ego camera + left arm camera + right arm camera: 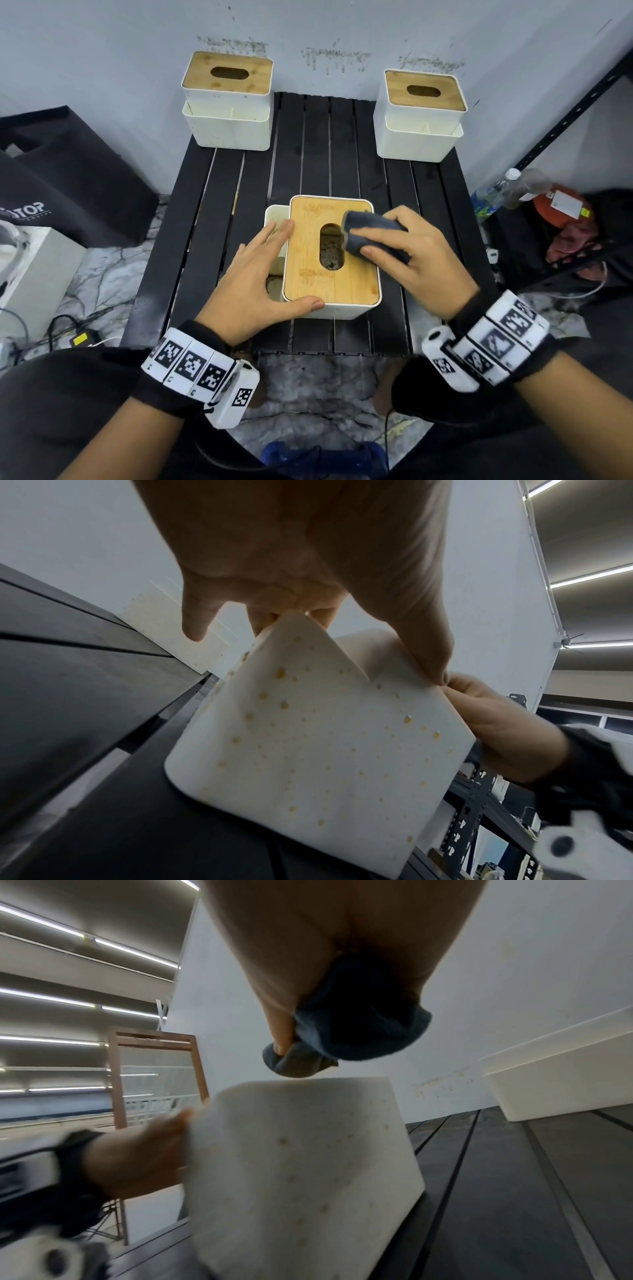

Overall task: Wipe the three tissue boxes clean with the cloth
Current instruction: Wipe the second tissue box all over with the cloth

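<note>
A white tissue box with a bamboo lid (310, 270) stands in the middle of the black slatted table (212, 219); its sides show yellowish spots (308, 737) (301, 1164). My right hand (407, 253) grips a folded dark grey cloth (370, 233) (346, 1031) and holds it on the lid beside the oval slot. My left hand (263, 277) lies with straight fingers along the box's left side, thumb at its near edge (431, 653). Two more tissue boxes stand at the back left (227, 99) and back right (419, 114).
A black bag (68, 178) and a white appliance (34, 274) are left of the table. A black metal shelf (561, 130) with bottles (503, 192) and clutter stands to the right. A grey wall (325, 34) closes the back.
</note>
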